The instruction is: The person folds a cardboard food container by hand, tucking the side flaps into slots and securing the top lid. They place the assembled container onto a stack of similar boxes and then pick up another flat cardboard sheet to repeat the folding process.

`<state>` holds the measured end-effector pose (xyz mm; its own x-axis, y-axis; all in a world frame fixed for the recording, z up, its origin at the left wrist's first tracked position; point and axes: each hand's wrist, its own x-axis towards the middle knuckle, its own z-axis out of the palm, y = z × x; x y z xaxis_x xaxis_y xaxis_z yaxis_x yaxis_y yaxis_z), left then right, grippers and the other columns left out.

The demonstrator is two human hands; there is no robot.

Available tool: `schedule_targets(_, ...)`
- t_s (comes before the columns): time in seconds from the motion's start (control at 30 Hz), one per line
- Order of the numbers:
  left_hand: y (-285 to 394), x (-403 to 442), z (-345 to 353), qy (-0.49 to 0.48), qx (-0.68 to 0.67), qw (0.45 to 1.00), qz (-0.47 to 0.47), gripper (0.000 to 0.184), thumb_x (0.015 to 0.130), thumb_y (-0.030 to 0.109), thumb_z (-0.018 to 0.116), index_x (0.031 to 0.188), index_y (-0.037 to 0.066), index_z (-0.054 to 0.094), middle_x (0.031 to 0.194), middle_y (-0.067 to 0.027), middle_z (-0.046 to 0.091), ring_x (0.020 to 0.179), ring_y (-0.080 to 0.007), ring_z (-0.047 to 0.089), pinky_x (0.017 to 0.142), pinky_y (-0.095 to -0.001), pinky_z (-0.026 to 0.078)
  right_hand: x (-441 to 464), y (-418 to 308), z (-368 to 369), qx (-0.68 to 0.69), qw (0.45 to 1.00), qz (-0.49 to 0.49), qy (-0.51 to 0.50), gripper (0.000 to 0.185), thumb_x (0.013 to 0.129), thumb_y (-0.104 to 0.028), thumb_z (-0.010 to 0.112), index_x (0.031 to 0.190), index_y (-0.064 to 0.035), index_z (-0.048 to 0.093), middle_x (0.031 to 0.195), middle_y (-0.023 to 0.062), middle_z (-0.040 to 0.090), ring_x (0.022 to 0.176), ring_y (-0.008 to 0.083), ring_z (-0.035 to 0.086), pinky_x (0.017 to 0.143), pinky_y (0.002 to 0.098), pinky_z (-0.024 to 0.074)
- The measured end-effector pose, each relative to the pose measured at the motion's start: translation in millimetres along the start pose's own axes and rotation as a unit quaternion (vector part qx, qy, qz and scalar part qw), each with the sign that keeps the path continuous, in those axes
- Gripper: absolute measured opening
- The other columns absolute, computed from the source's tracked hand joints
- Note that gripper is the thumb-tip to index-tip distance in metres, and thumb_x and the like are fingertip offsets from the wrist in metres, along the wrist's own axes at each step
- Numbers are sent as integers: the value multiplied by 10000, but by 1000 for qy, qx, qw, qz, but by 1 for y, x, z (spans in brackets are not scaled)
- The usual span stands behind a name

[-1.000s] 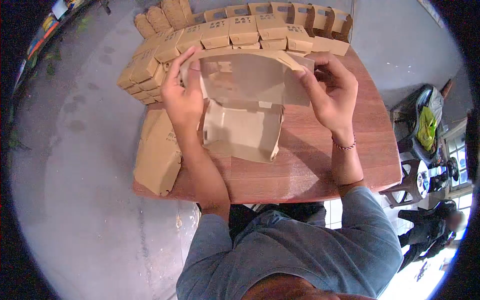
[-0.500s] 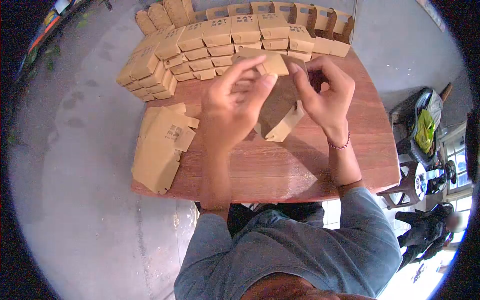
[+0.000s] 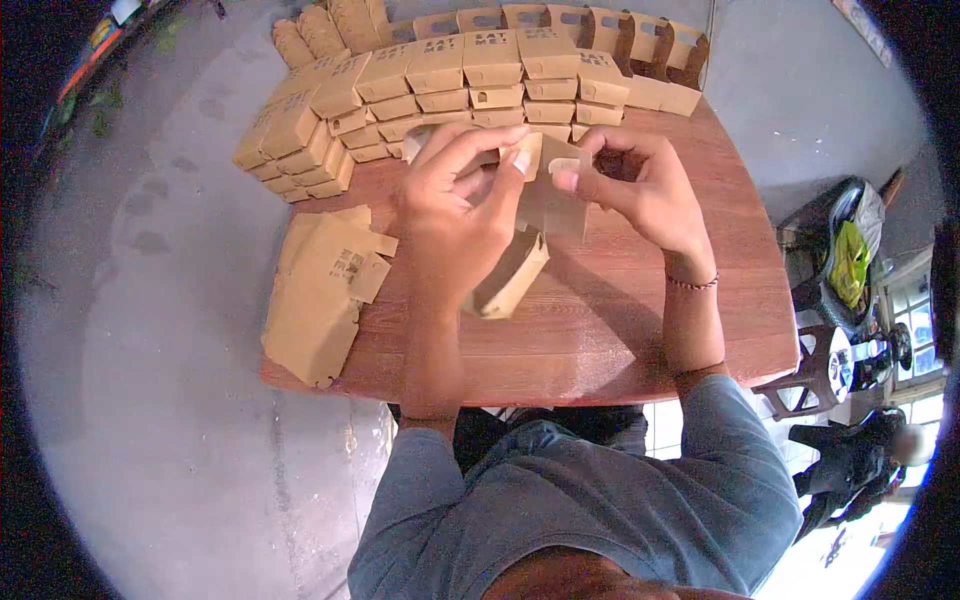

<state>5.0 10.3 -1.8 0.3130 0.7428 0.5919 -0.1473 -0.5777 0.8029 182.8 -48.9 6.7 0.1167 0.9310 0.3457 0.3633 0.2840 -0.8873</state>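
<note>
While the L hand (image 3: 450, 225) is pinching a small flap of the part-folded carton (image 3: 564, 218) btwn thumb & index, the R hand (image 3: 655, 195) is holding the carton's upper R edge, its thumb pressing nr a pale cutout & its index curling by the corner. The other L fingers are bending in behind, bunched loosely; the other R fingers are curling toward the palm, but exact contact is hidden, can't tell. The carton is hanging tilted in front of the person, over the ctr of the reddish-brown table (image 3: 640, 320), its lower box part sloping down to the L; whether it's touching the tabletop, can't tell. Flat printed blanks (image 3: 315, 295) are lying in a pile on the table's L side, beside the L forearm. Stacked closed boxes (image 3: 435, 68), the top ones w/ "EAT ME!" print, are standing in a curved row along the far edge, & open cartons w/ handle holes (image 3: 665, 88) are lining up behind. Over R, past the table, a person in dark clothes (image 3: 850, 450) is showing nr a stool (image 3: 815, 370).
</note>
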Motion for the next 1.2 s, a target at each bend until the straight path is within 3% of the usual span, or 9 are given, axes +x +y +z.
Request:
schedule_targets(0.07, 2, -1, 1, 10, 18, 1000, 11, 188, 886, -36, 579, 1054, -39, 663, 1024, -89, 604, 953, -164, 643, 816, -282, 557, 1, 1, -1, 5, 1000, 5, -9, 199, 806, -202, 767, 755, -33, 677, 649, -51, 555, 628, 35, 478, 566, 207, 373)
schedule_targets(0.4, -3, 2, -4, -25, -51, 998, -10, 231, 889, -28, 570, 1097, -7, 668, 1000, -66, 595, 949, -134, 618, 847, -251, 528, -3, -11, 6, 77, 996, 36, 23, 189, 831, -185, 749, 772, -11, 706, 650, -17, 622, 588, 45, 539, 524, 200, 409)
schedule_targets(0.5, -5, 1, -5, -42, -50, 997, -33, 224, 886, -14, 590, 1095, 3, 669, 1002, -66, 598, 929, -129, 613, 844, -256, 524, -6, -11, 9, 59, 997, 32, 25, 194, 840, -180, 738, 772, -1, 704, 638, -9, 627, 593, 45, 550, 526, 200, 423)
schedule_targets(0.6, -7, 0, -5, -55, 6, 998, 9, 187, 885, 10, 629, 1064, -42, 644, 1097, -84, 637, 968, -144, 630, 859, -278, 533, -7, -9, 8, 37, 998, 30, 45, 198, 834, -181, 737, 767, 3, 702, 625, -5, 623, 597, 45, 552, 538, 209, 435)
schedule_targets(0.67, -8, -2, -2, -57, -29, 998, -29, 195, 869, 31, 641, 1060, 32, 677, 1029, -57, 634, 897, -120, 622, 855, -289, 519, -7, -5, 9, 31, 998, 22, 52, 198, 828, -182, 737, 762, 1, 701, 620, -5, 622, 598, 44, 549, 545, 215, 439)
schedule_targets(0.77, -5, -2, 0, -54, 15, 998, -35, 182, 866, 33, 647, 1045, 39, 680, 1024, -59, 647, 895, -116, 625, 858, -297, 517, -8, 2, 10, 16, 998, -8, 67, 201, 808, -191, 742, 750, -4, 699, 624, -8, 624, 606, 43, 543, 554, 230, 443)
schedule_targets(0.93, -5, -2, 0, -66, -15, 998, -9, 177, 858, -12, 644, 1031, 12, 672, 1018, -70, 652, 903, -117, 624, 820, -288, 533, -11, 0, 15, -24, 993, -31, 112, 217, 802, -198, 738, 746, 5, 688, 627, 4, 622, 616, 48, 537, 563, 241, 448)
schedule_targets(1.2, -7, -1, -2, -87, -55, 995, 17, 182, 861, -58, 622, 1038, -29, 652, 1001, -74, 607, 883, -116, 627, 829, -248, 550, -12, -3, 14, -33, 995, -41, 83, 191, 809, -180, 730, 758, -3, 680, 618, 8, 601, 601, 48, 511, 545, 241, 434)
